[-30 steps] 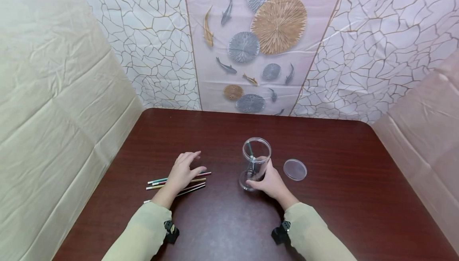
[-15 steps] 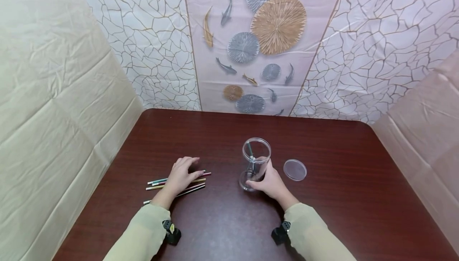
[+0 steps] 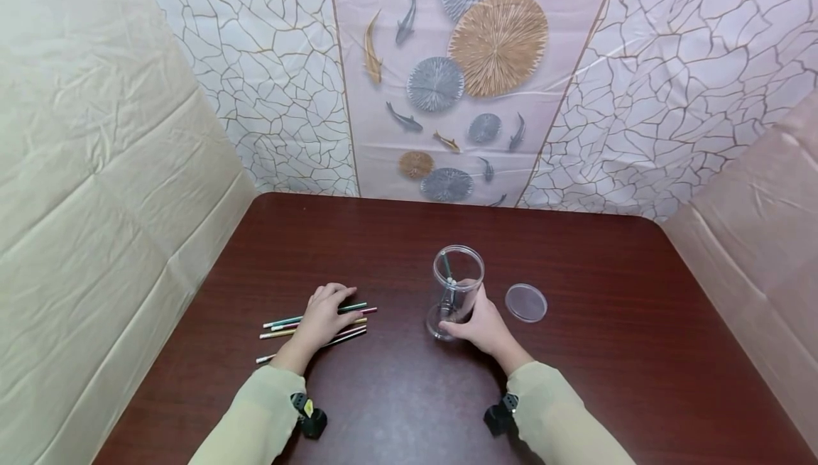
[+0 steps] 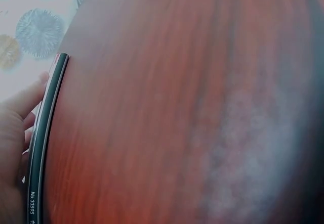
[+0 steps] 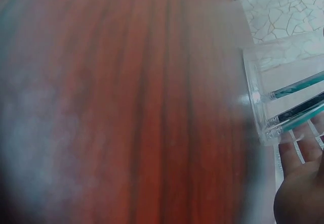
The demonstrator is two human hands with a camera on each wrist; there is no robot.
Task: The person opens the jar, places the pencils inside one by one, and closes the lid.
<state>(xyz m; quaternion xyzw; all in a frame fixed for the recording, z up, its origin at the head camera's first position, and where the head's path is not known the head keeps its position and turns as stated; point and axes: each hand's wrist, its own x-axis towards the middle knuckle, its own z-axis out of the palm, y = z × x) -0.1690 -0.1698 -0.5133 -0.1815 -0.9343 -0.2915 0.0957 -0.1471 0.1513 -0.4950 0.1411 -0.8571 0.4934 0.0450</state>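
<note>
My left hand (image 3: 324,316) is over several pencils lying on the table, its fingers bent loosely with thumb and forefinger apart. A teal pencil (image 3: 353,307) shows between the thumb and forefinger; a yellow pencil (image 3: 275,335) runs under the hand. A black pencil (image 4: 44,128) lies in front of the hand in the left wrist view. My right hand (image 3: 482,323) grips a clear plastic jar (image 3: 437,319) round its lower side, and the jar stands upright without a lid. Inside are teal and dark pencils (image 5: 299,107), white erasers downward.
A clear round lid (image 3: 526,302) lies flat to the right of the jar. The dark red-brown table (image 3: 409,408) ends at a patterned cloth backdrop (image 3: 287,81), with pale cloth walls at both sides.
My left hand has come down closer to the pencils, and its forefinger has drawn back, showing more of the teal pencil. The right hand and the jar stay where they were.
</note>
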